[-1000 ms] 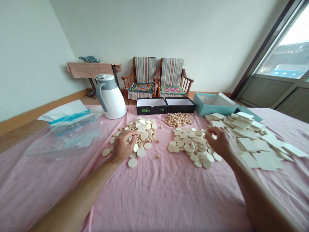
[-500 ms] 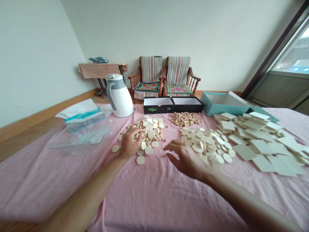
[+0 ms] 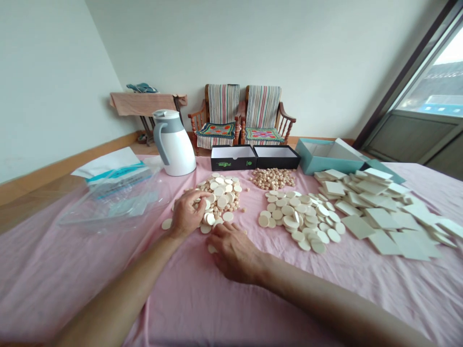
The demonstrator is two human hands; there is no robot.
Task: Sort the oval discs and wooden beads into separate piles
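Observation:
A mixed pile of pale round wooden discs (image 3: 222, 201) and small wooden beads (image 3: 218, 212) lies on the pink tablecloth. My left hand (image 3: 187, 212) rests at the pile's left side, thumb and forefinger apart, its other fingers partly hidden. At the near edge of the pile, my right hand (image 3: 233, 250) has its fingers curled down over a wooden disc (image 3: 212, 248), which shows partly beside the thumb. To the right are a heap of only discs (image 3: 304, 214) and, behind it, a heap of only beads (image 3: 274, 178).
Square wooden tiles (image 3: 383, 217) are heaped at the right, before a teal box (image 3: 318, 161). Two black boxes (image 3: 233, 165) stand at the back. A white jug (image 3: 177, 152) and clear plastic bags (image 3: 115, 202) are at the left. Two chairs (image 3: 221, 115) stand beyond.
My right hand has moved left from beside the disc heap to the mixed pile's near edge, closing over a disc. My left hand has stayed at the pile. The view has shifted slightly.

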